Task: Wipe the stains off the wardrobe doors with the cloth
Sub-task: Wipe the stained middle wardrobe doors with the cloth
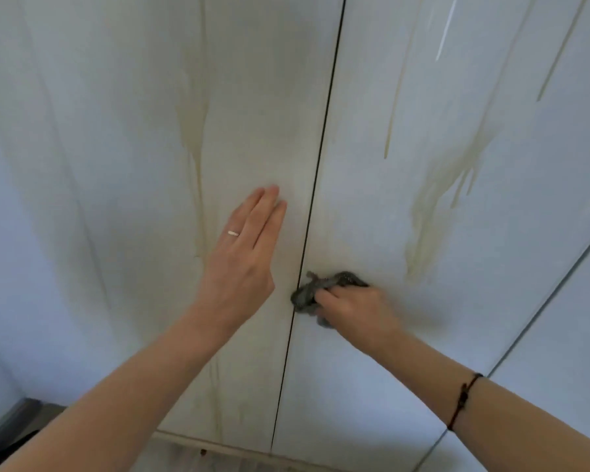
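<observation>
2 hands, 1 cloth, 2 wardrobe doors with yellowish run marks.

The left door (116,199) and right door (372,165) meet at 1 dark seam (317,175). The left hand (242,253), 1 ring (233,233) on it, lies flat with fingers straight and together on the left door, just beside the seam. The right hand (358,308), wrist bent down, clutches the bunched dark cloth (321,289) against the right door, its left end touching the seam. A broad stain (423,226) ends just up and right of the cloth; a long streak (191,124) marks the left door. Door surface runs on rightward to that door's far edge (542,308).
</observation>
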A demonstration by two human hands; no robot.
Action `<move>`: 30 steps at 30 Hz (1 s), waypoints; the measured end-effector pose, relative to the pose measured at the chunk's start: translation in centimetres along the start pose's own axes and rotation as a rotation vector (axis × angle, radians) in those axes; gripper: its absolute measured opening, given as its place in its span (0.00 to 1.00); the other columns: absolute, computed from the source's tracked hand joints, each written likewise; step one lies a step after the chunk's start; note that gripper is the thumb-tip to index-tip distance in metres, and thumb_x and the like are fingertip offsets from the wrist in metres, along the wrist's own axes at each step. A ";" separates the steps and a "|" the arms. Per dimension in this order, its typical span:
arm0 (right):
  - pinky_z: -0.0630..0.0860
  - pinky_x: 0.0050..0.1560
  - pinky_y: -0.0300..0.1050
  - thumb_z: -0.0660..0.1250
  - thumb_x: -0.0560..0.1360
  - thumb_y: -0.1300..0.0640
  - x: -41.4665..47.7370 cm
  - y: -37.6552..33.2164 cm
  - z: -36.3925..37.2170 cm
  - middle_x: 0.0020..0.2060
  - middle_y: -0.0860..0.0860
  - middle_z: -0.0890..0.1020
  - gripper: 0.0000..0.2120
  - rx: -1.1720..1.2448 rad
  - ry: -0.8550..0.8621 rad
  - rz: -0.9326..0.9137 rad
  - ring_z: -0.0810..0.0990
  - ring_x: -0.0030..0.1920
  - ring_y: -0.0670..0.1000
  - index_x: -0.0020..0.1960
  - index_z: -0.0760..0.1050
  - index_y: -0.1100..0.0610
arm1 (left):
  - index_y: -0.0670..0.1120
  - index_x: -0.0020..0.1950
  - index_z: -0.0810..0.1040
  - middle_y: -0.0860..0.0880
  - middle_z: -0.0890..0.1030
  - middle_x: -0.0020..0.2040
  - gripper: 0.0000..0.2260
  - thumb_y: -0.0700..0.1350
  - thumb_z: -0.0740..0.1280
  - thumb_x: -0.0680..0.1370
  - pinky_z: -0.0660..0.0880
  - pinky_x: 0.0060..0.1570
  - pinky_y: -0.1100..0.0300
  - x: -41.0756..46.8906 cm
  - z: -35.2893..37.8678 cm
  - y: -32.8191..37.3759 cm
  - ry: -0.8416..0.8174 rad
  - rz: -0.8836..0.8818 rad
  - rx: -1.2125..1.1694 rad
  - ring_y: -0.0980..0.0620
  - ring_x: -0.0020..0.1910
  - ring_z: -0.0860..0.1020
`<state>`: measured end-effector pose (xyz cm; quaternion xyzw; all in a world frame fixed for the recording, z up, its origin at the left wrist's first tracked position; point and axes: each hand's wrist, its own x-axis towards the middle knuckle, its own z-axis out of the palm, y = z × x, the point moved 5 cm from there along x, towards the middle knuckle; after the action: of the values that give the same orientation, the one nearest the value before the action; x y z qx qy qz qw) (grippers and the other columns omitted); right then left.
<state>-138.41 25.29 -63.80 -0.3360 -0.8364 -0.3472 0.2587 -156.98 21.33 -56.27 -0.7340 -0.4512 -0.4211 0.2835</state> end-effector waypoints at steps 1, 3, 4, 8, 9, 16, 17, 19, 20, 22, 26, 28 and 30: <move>0.65 0.24 0.40 0.78 0.68 0.50 3.2 1.5 -2.4 0.31 0.48 0.80 0.11 -0.022 0.108 0.069 0.78 0.28 0.51 0.40 0.76 0.52 | 0.33 0.75 0.65 0.37 0.62 0.78 0.31 0.27 0.51 0.71 0.63 0.73 0.42 1.6 -0.2 0.0 -0.017 0.035 0.037 0.38 0.79 0.58; 0.59 0.26 0.40 0.72 0.74 0.45 9.3 4.4 -7.6 0.31 0.48 0.80 0.13 -0.081 0.336 0.259 0.77 0.29 0.52 0.39 0.74 0.52 | 0.34 0.78 0.59 0.38 0.57 0.80 0.33 0.29 0.49 0.71 0.60 0.75 0.42 4.3 -0.8 0.0 -0.042 0.077 0.080 0.39 0.80 0.53; 0.59 0.27 0.39 0.72 0.74 0.45 11.1 4.9 -8.9 0.32 0.49 0.79 0.14 -0.076 0.403 0.319 0.77 0.29 0.52 0.39 0.73 0.53 | 0.35 0.79 0.58 0.38 0.55 0.80 0.35 0.30 0.48 0.70 0.58 0.75 0.42 5.2 -1.0 0.0 -0.051 0.088 0.097 0.39 0.80 0.52; 0.64 0.24 0.42 0.79 0.67 0.55 6.7 0.6 -4.0 0.30 0.49 0.77 0.13 -0.035 0.306 0.161 0.76 0.27 0.53 0.39 0.74 0.51 | 0.38 0.80 0.56 0.40 0.54 0.81 0.35 0.32 0.46 0.71 0.57 0.77 0.44 7.0 -0.8 0.0 -0.062 0.115 0.146 0.41 0.80 0.52; 0.67 0.24 0.42 0.81 0.63 0.57 3.8 -1.1 -1.4 0.30 0.48 0.78 0.14 0.015 0.191 0.073 0.76 0.27 0.52 0.40 0.76 0.51 | 0.39 0.81 0.56 0.41 0.54 0.81 0.35 0.32 0.47 0.71 0.57 0.77 0.45 7.1 -0.6 0.0 -0.065 0.109 0.153 0.41 0.80 0.52; 0.76 0.34 0.38 0.73 0.75 0.45 2.7 2.6 -3.2 0.37 0.44 0.84 0.05 0.323 -0.028 0.340 0.82 0.37 0.44 0.50 0.81 0.43 | 0.34 0.78 0.59 0.35 0.56 0.79 0.28 0.37 0.45 0.77 0.60 0.75 0.43 7.1 0.4 1.2 -0.056 0.086 0.228 0.36 0.79 0.54; 0.75 0.33 0.38 0.68 0.78 0.44 5.0 4.6 -5.9 0.38 0.43 0.84 0.06 0.326 0.095 0.432 0.83 0.38 0.44 0.54 0.78 0.41 | 0.33 0.78 0.60 0.33 0.57 0.79 0.28 0.38 0.42 0.78 0.60 0.74 0.42 7.2 0.5 1.3 -0.048 0.084 0.222 0.34 0.79 0.55; 0.72 0.32 0.42 0.68 0.77 0.44 8.4 7.1 -10.0 0.39 0.49 0.84 0.16 0.070 0.354 0.456 0.82 0.37 0.54 0.64 0.71 0.42 | 0.32 0.76 0.62 0.32 0.59 0.77 0.28 0.39 0.41 0.79 0.62 0.73 0.41 7.2 0.7 1.6 -0.020 0.060 0.220 0.33 0.78 0.58; 0.69 0.32 0.41 0.69 0.77 0.45 9.2 7.4 -10.7 0.39 0.51 0.84 0.18 0.021 0.434 0.441 0.81 0.35 0.55 0.65 0.72 0.45 | 0.32 0.76 0.62 0.32 0.60 0.77 0.27 0.38 0.43 0.79 0.63 0.72 0.41 7.3 0.9 1.8 -0.006 0.045 0.224 0.33 0.77 0.58; 0.66 0.33 0.40 0.66 0.78 0.49 8.8 6.1 -9.2 0.39 0.50 0.82 0.11 0.031 0.299 0.419 0.81 0.35 0.55 0.60 0.76 0.48 | 0.32 0.77 0.60 0.32 0.58 0.78 0.26 0.38 0.51 0.79 0.61 0.73 0.40 7.3 1.4 1.8 -0.010 0.012 0.224 0.33 0.78 0.57; 0.69 0.25 0.43 0.78 0.65 0.57 -0.2 0.1 -0.9 0.33 0.47 0.77 0.12 0.089 -0.017 0.064 0.76 0.28 0.50 0.46 0.81 0.50 | 0.32 0.77 0.59 0.32 0.57 0.78 0.28 0.41 0.55 0.78 0.60 0.73 0.39 7.6 1.9 2.0 -0.029 -0.020 0.241 0.32 0.78 0.56; 0.71 0.24 0.41 0.79 0.64 0.56 -1.5 0.4 0.2 0.33 0.47 0.79 0.12 0.058 -0.058 0.001 0.77 0.28 0.50 0.46 0.81 0.49 | 0.32 0.78 0.58 0.31 0.56 0.78 0.28 0.41 0.56 0.79 0.60 0.73 0.39 7.4 2.0 1.9 -0.044 -0.010 0.258 0.32 0.78 0.55; 0.73 0.26 0.43 0.75 0.70 0.55 0.6 3.0 -2.6 0.35 0.48 0.82 0.07 0.001 0.073 0.025 0.81 0.31 0.53 0.48 0.83 0.50 | 0.32 0.78 0.57 0.31 0.55 0.78 0.29 0.40 0.56 0.78 0.60 0.73 0.38 7.4 2.0 1.8 -0.037 -0.007 0.275 0.31 0.78 0.54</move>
<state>-136.05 25.15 -60.51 -0.3332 -0.8225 -0.3554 0.2936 -152.88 25.30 -50.88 -0.6945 -0.5123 -0.3425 0.3715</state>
